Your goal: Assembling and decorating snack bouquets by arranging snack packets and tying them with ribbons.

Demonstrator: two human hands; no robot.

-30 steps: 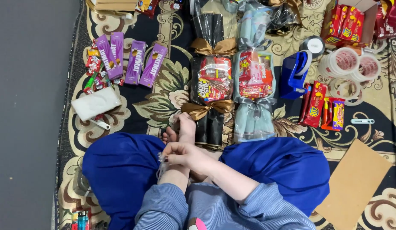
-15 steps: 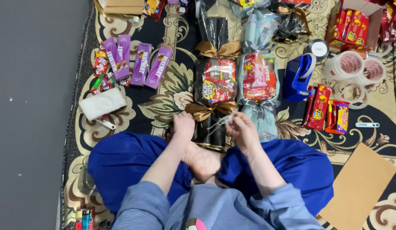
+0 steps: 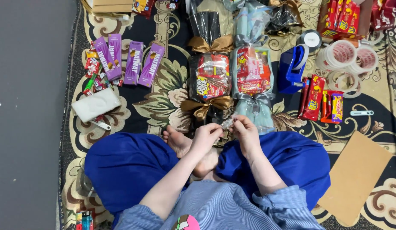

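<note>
Together above the bare feet [image 3: 193, 149]: left hand [image 3: 205, 135] and right hand [image 3: 245, 130], fingers pinched shut on a clear wrapper [image 3: 227, 123], forearms angled inward, just below the gold bow [image 3: 204, 106].

Black cellophane gift bundle [image 3: 210, 76] lies left of pale blue cellophane gift bundle [image 3: 253, 72]; blue plastic tape dispenser [image 3: 291, 64] lies right of both

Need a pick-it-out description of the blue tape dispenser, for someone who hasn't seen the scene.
On the patterned carpet, look right of the two wrapped snack bundles, the grey-bowed one being nearest. The tape dispenser sits just beyond it, left of the clear tape rolls. It is the only solid blue plastic piece there; the neighbours are red snack packs and transparent rings.
</note>
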